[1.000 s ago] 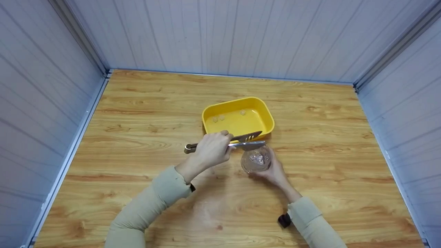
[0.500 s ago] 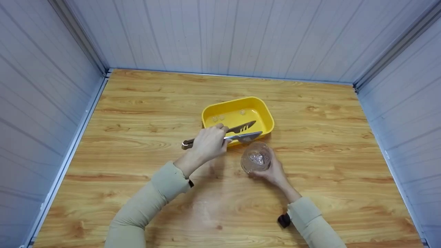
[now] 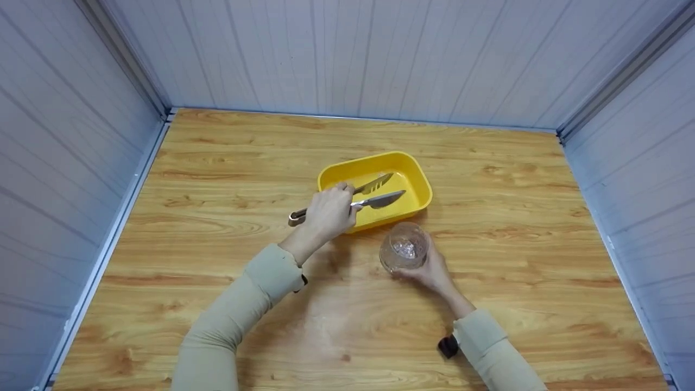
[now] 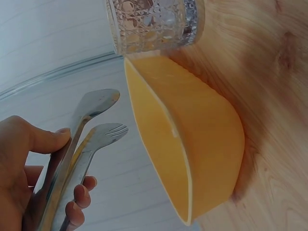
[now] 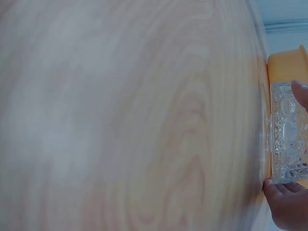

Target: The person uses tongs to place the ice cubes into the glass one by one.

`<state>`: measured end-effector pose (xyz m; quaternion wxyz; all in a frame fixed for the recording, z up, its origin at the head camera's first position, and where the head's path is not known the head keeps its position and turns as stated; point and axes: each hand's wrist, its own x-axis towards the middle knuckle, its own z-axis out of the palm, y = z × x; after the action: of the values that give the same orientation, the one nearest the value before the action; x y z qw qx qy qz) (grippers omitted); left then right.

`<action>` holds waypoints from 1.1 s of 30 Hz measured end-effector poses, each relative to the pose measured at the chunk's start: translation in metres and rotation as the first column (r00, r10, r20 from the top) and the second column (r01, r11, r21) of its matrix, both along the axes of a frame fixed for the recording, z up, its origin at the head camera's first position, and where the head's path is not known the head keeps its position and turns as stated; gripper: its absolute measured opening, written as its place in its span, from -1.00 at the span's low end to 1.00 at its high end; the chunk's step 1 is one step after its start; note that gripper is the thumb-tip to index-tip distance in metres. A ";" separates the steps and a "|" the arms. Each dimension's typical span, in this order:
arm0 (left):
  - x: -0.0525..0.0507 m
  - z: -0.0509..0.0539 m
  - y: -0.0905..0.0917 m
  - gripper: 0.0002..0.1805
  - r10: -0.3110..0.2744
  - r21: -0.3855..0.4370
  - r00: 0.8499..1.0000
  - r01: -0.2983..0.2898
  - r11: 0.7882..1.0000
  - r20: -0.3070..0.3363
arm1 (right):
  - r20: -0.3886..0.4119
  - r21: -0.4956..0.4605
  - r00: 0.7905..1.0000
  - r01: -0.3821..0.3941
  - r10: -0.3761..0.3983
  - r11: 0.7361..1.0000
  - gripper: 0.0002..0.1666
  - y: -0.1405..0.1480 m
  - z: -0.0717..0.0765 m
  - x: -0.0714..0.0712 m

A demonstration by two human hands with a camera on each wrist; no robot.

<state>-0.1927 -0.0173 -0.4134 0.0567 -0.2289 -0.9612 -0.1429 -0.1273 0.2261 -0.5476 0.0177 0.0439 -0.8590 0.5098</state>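
The left hand (image 3: 328, 213) grips metal tongs (image 3: 380, 200) whose two tips, one slotted like a fork, stand apart above the yellow tray (image 3: 421, 203). In the left wrist view the tongs (image 4: 99, 102) hold nothing between their tips, and the thumb and fingers wrap their arms. The right hand (image 3: 434, 271) holds a clear patterned glass (image 3: 404, 248) upright on the table, near the tray's front edge. Clear pieces lie inside the glass. In the right wrist view, thumb and fingers span the glass (image 5: 288, 130). The tongs and left hand hide much of the tray's inside.
The wood-grain table (image 3: 516, 228) is bordered by pale panel walls (image 3: 347, 60) at the back and on both sides. A black band (image 3: 448, 346) sits at the right sleeve's cuff.
The left hand and tongs have moved from above the glass, away and slightly left, over the yellow tray. The right hand and glass have stayed in place.
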 end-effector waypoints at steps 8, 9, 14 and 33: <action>-0.015 -0.008 0.005 -0.71 0.040 -0.033 0.999 -0.039 0.999 0.037 | -0.023 -0.010 1.000 -0.009 0.009 1.000 0.24 0.000 0.001 0.000; -0.017 -0.009 0.006 -0.72 0.044 -0.035 0.998 -0.042 0.999 0.039 | -0.017 -0.009 1.000 -0.008 0.008 1.000 0.25 0.000 0.001 0.000; -0.024 -0.016 0.012 -0.76 0.058 -0.037 0.998 -0.056 0.998 0.040 | 0.009 -0.001 1.000 -0.006 0.006 1.000 0.25 0.000 0.002 0.000; -0.049 -0.035 0.029 -0.76 0.134 -0.102 0.987 -0.125 0.987 0.093 | 0.015 0.040 1.000 -0.007 0.006 0.999 0.21 0.001 0.002 0.001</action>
<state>-0.2414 0.0121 -0.4482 0.0070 -0.1609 -0.9815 -0.1036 -0.1267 0.2275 -0.5456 0.0089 0.0431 -0.8690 0.4929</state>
